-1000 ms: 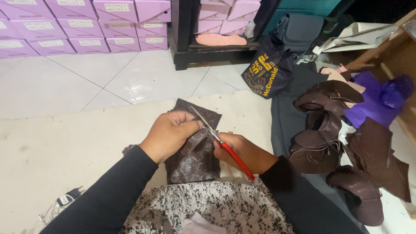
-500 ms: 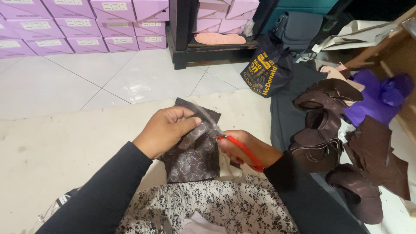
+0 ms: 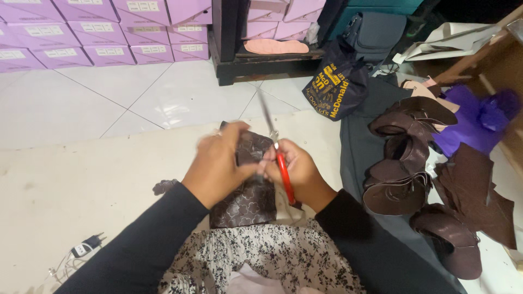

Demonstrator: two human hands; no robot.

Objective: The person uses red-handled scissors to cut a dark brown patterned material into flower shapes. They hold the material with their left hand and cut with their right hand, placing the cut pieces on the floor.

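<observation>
My left hand point(image 3: 220, 163) grips the upper part of a dark brown patterned leather piece point(image 3: 248, 198) held over my lap. My right hand point(image 3: 297, 169) is closed on red-handled scissors point(image 3: 279, 158), whose blades point up and away past the top edge of the leather. Both hands are blurred and close together, almost touching at the piece's upper right. The leather hangs down between my forearms onto a floral cloth point(image 3: 261, 256).
Cut brown leather pieces point(image 3: 406, 158) are piled to my right on a dark grey cloth point(image 3: 359, 147). A dark printed bag point(image 3: 332, 87), a black shelf point(image 3: 239, 54) and stacked lilac boxes point(image 3: 98, 32) stand ahead. A plug and cable point(image 3: 81, 249) lie at lower left.
The scissors swung from pointing up-left across the leather to nearly upright, blades above its top edge. My left hand shifted right along the piece toward my right hand.
</observation>
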